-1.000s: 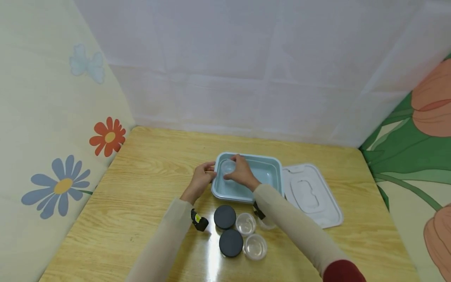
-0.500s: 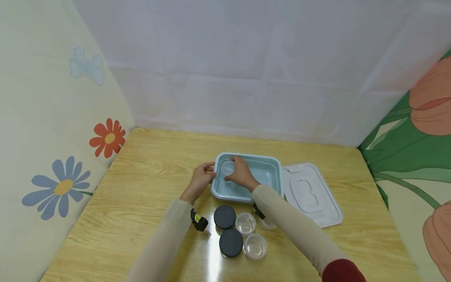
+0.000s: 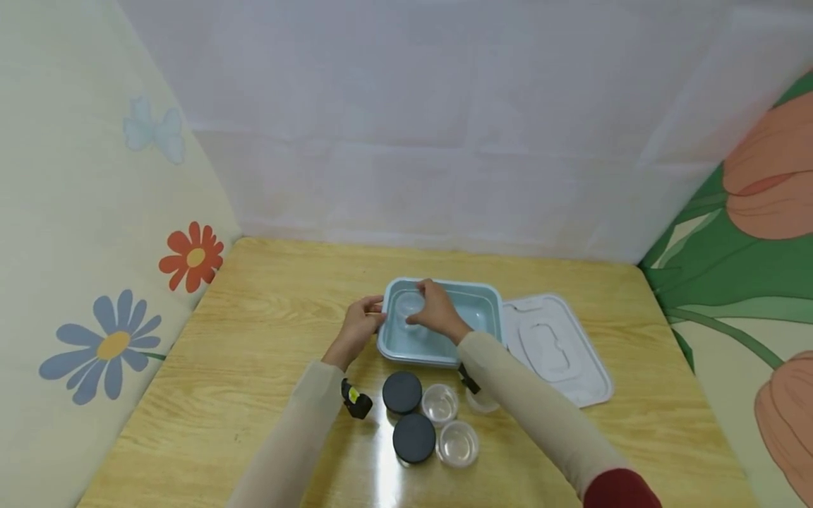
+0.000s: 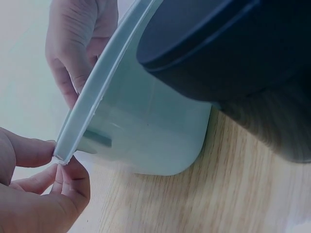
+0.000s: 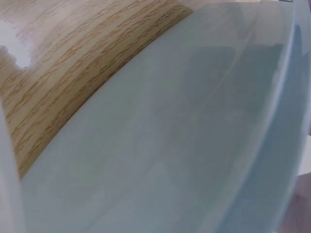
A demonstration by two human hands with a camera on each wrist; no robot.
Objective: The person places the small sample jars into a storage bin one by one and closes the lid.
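A light blue rectangular box (image 3: 479, 321) stands on the table without its lid. My left hand (image 3: 358, 330) is at its left end; in the left wrist view the thumb and fingers (image 4: 73, 187) pinch the box's rim (image 4: 90, 99) at a corner. Inside the box, at its left end, is a clear round plastic cup (image 3: 408, 305). My right hand (image 3: 440, 312) reaches over the front rim and grips this cup between thumb and fingers. The right wrist view shows mostly the box's outer wall (image 5: 146, 126), with the cup out of sight there.
Nearer the body stand two jars with black lids, a rear jar (image 3: 402, 393) and a front jar (image 3: 414, 438). Beside them are clear cups (image 3: 458, 444), one partly behind the right sleeve. A white lid (image 3: 552, 346) lies right of the box, close against it.
The head view has shifted slightly. Both hands keep their places, the left at the box's rim and the right on the clear cup inside.
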